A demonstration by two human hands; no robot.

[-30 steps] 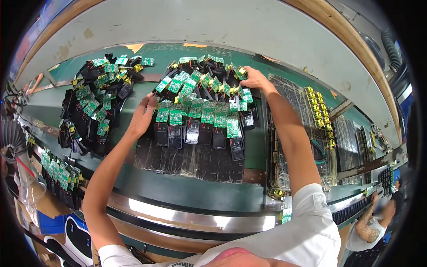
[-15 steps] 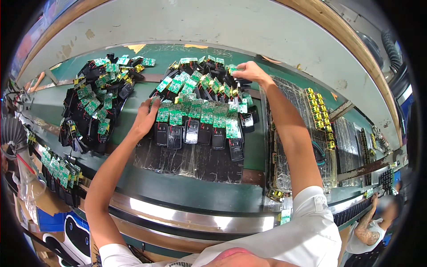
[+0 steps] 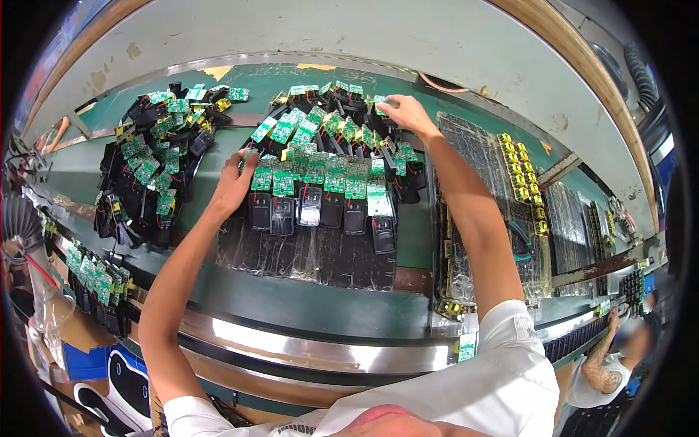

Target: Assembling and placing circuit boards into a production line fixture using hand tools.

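In the middle of the bench lies a pile of black plastic housings (image 3: 354,218) with green circuit boards (image 3: 335,178) wired to them, the front ones in a rough row. At the pile's far right corner my right hand (image 3: 408,114) pinches the edge of a small green circuit board (image 3: 380,105). My left hand (image 3: 234,180) is at the pile's left end, its fingers bent and close together beside the outermost boards. What those fingertips hold, if anything, is hidden. Beneath the pile's front shows a black, film-wrapped board (image 3: 306,258).
A second heap of housings and boards (image 3: 149,164) lies on the left. To the right, a film-wrapped panel (image 3: 466,153) bears yellow transformers (image 3: 520,175). A grey wall panel (image 3: 328,33) rises behind. A co-worker (image 3: 601,371) sits at the lower right.
The view has tilted slightly, so the bench appears higher. The housing jutting out at the pile's right end now sits farther back. Both hands stay at the pile's two ends.
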